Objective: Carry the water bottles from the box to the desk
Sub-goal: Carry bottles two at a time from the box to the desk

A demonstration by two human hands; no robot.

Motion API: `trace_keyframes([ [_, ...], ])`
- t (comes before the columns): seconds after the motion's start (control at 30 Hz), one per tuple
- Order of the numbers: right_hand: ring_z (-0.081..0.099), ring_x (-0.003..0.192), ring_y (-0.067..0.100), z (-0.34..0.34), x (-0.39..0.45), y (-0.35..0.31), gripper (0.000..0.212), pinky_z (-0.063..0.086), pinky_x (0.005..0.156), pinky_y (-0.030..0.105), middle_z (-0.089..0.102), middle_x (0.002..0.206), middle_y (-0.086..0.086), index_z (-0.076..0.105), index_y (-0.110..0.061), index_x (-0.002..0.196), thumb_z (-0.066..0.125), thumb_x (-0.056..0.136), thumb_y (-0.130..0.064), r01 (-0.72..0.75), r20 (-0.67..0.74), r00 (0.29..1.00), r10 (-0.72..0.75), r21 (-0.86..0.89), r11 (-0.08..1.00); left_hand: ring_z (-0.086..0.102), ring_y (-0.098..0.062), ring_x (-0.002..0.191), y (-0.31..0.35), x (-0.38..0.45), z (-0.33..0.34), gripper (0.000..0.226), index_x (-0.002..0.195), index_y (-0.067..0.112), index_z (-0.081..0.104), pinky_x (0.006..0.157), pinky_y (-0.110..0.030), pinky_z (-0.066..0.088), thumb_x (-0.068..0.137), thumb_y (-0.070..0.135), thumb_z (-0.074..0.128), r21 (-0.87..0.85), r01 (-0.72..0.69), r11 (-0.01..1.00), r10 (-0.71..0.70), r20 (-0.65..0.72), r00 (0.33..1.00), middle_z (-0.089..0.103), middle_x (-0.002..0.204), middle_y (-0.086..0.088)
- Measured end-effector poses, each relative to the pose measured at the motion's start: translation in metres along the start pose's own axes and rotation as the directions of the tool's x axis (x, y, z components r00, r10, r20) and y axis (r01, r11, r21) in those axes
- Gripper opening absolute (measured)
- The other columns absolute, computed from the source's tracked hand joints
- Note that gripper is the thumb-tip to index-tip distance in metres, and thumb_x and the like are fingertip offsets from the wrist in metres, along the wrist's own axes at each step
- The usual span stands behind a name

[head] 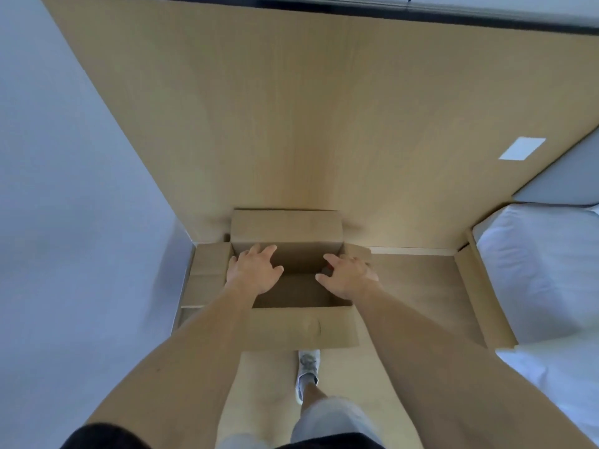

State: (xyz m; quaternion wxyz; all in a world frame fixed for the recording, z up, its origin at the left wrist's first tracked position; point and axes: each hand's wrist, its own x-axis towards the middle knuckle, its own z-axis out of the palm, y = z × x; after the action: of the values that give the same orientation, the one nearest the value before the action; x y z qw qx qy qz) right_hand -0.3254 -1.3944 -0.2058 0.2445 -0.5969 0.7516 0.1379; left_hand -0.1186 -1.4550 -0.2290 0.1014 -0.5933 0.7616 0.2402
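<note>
A white shoe stands on the floor just before the cardboard box. Above the box's open top, the left hand and right hand reach in, fingers spread and relaxed, holding nothing. No bottles show inside the box. A bed lies right of the box.
</note>
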Motion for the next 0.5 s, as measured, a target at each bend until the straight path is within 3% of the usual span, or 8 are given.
trace_keyframes([
  [0.23,0.04,0.137,0.033,0.002,0.105,-0.004,0.067,0.037,0.109,0.049,0.042,0.151,0.007,0.026,-0.035,0.154,0.039,0.095,-0.064,0.085,0.129,0.988,-0.079,-0.039,0.996,0.035,-0.032,0.145,-0.009,0.083,0.011,0.066,0.157,0.033,0.023,0.115,-0.053,0.032,0.1,0.053,0.047,-0.067,0.107,0.992,-0.103,0.068,0.992,0.033,0.16,-0.006],
  [0.5,0.045,0.134,0.033,0.048,0.176,-0.008,0.067,0.04,0.107,0.049,0.043,0.151,0.008,0.026,-0.037,0.154,0.041,0.095,-0.065,0.12,0.246,0.964,-0.1,-0.064,0.991,0.037,-0.034,0.142,-0.037,0.139,0.061,0.068,0.158,0.033,0.023,0.113,-0.051,0.035,0.099,0.053,0.049,-0.119,0.214,0.97,-0.187,0.201,0.962,0.032,0.16,-0.006],
])
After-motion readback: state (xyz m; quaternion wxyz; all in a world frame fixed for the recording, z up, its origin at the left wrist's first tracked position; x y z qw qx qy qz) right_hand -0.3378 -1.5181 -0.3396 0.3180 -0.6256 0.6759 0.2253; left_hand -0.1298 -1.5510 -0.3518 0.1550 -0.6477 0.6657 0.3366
